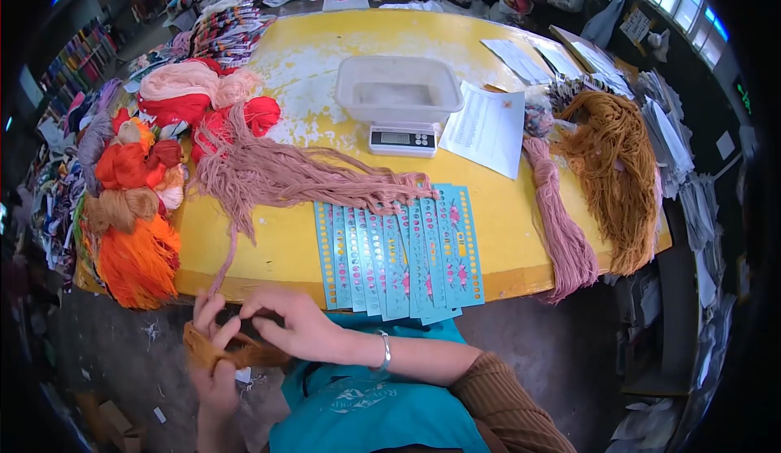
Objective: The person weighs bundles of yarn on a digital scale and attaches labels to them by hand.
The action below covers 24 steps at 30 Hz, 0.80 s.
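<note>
Below the table's front edge, my left hand (218,372) is closed, with a bundle of golden-brown thread (264,354) lying across it. Just beside it my right hand (297,323) is bent in a pinch, its fingertips meeting those of the left; what they pinch is too small to make out. A dusty-pink strand (226,262) runs down to the fingers from the long hank of dusty-pink thread (301,175) spread over the table. The ends of that hank rest on a fanned row of turquoise punched cards (399,266).
The yellow table (301,54) carries a digital scale (403,139) with a clear plastic tub (399,87), and a printed sheet (486,130). Red and orange skeins (138,250) pile up at left. Pink (561,233) and brown hanks (614,176) lie at right.
</note>
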Each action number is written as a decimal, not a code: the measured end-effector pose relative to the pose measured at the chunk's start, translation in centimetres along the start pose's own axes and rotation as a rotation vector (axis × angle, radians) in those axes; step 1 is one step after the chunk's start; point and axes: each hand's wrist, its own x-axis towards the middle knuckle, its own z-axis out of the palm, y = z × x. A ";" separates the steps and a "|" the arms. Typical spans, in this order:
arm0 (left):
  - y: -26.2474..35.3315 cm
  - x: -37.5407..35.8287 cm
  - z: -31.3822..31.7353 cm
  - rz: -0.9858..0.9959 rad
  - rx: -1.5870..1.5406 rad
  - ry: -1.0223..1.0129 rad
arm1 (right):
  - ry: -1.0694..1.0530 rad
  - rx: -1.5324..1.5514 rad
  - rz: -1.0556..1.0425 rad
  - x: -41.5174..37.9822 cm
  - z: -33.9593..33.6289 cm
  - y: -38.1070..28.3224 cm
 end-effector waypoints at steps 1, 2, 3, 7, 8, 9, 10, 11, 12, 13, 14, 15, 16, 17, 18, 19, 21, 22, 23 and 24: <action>0.9 0.8 0.6 -0.016 0.240 0.024 | -0.006 0.053 -0.119 -0.4 0.3 -0.7; 0.2 0.8 0.6 0.008 0.279 -0.022 | -0.012 0.105 -0.239 -0.6 0.6 -1.2; 0.3 1.1 1.1 -0.007 0.277 -0.037 | -0.005 0.141 -0.242 -1.1 1.1 -1.5; -0.2 1.6 2.3 0.004 0.351 -0.013 | -0.211 0.316 0.221 -2.0 0.4 -0.9; -0.9 1.7 2.7 0.030 0.341 0.045 | -0.211 0.314 0.219 -2.1 0.3 -1.0; -1.6 1.6 3.0 0.032 0.341 0.045 | -0.170 0.252 0.165 -2.3 0.0 -1.2; -2.3 1.4 3.3 -0.062 0.105 0.047 | -0.130 0.191 0.112 -2.4 -0.2 -1.3; -3.1 1.2 3.5 -0.154 -0.132 0.047 | -0.130 0.190 0.110 -2.5 -0.3 -1.3; -3.8 1.0 3.8 -0.247 -0.369 0.046 | -0.115 0.091 0.064 -2.8 -0.3 -1.1; -4.3 0.8 3.9 -0.339 -0.607 0.045 | -0.100 -0.008 0.018 -3.0 -0.3 -0.9; -4.5 0.6 4.0 -0.431 -0.846 0.044 | -0.100 -0.009 0.019 -3.3 -0.2 -0.7; -3.7 1.1 4.2 -0.503 -0.936 0.066 | -0.095 -0.110 0.039 -3.6 0.0 -0.5; -4.0 1.0 4.0 -0.503 -0.937 0.068 | -0.091 -0.212 0.057 -3.8 0.0 -0.3; -4.6 0.9 3.5 -0.522 -0.934 -0.004 | -0.092 -0.213 0.057 -3.7 -0.1 0.0; -5.0 0.8 3.3 -0.541 -0.932 -0.077 | 0.002 -0.308 0.002 -3.7 -0.4 0.1; -5.1 1.0 3.5 -0.541 -0.933 -0.076 | 0.095 -0.403 -0.052 -3.6 -0.8 0.0; -4.9 1.8 4.2 -0.530 -1.058 0.048 | 0.219 -0.441 -0.063 -3.5 -2.1 0.2; -4.2 2.6 4.8 -0.564 -1.087 0.091 | 0.270 -0.474 -0.145 -3.2 -2.8 0.8; -4.2 3.2 5.3 -0.586 -1.127 0.059 | 0.282 -0.267 0.116 -3.2 -3.1 0.3; -4.7 3.4 5.7 -0.614 -1.165 0.038 | 0.299 -0.174 0.112 -2.9 -3.5 0.9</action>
